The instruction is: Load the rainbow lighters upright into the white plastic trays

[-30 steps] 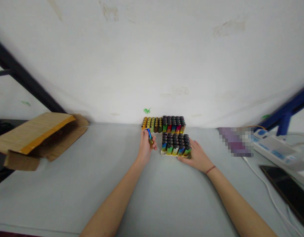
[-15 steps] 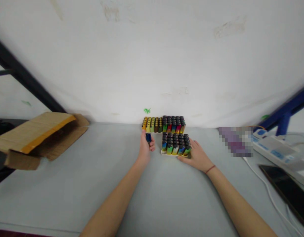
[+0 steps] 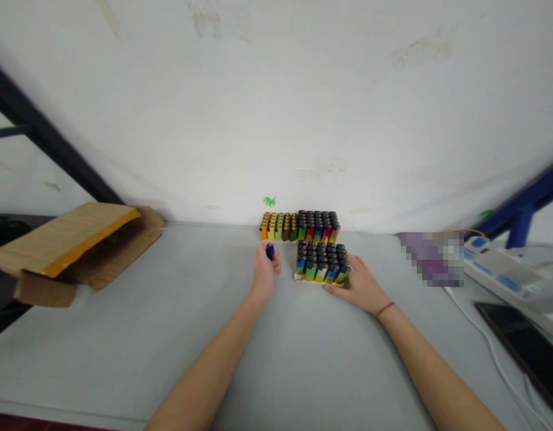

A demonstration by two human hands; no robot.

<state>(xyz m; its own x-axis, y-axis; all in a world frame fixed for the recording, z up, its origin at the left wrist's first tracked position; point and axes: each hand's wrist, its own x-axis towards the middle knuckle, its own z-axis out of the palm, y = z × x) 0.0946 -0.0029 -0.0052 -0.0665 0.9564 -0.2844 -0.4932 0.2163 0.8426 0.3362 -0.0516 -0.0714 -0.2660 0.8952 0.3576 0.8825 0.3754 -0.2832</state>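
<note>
My left hand (image 3: pixel 263 270) is closed around a blue lighter (image 3: pixel 269 251); its top end shows above the curled fingers and the rest is hidden in the palm. Just right of it stands a front tray of lighters (image 3: pixel 320 282), packed upright with black tops and multicoloured bodies. My right hand (image 3: pixel 362 287) grips this tray at its right side, thumb along the front edge and fingers behind the corner. Against the wall are yellow-to-brown lighters (image 3: pixel 278 227) and, touching them on the right, black-topped lighters (image 3: pixel 318 226) in rows.
An open cardboard box (image 3: pixel 78 245) lies on the left of the grey table (image 3: pixel 177 335). To the right are a blurred-out purple item (image 3: pixel 431 260), a white power strip (image 3: pixel 510 275), a dark phone (image 3: pixel 523 347) and a white cable (image 3: pixel 487 338). The wall (image 3: pixel 276 108) rises behind.
My left thumb has come down from pointing up and bent over, and less of the blue lighter shows. My right hand stays on the front tray. The view has shifted slightly.
</note>
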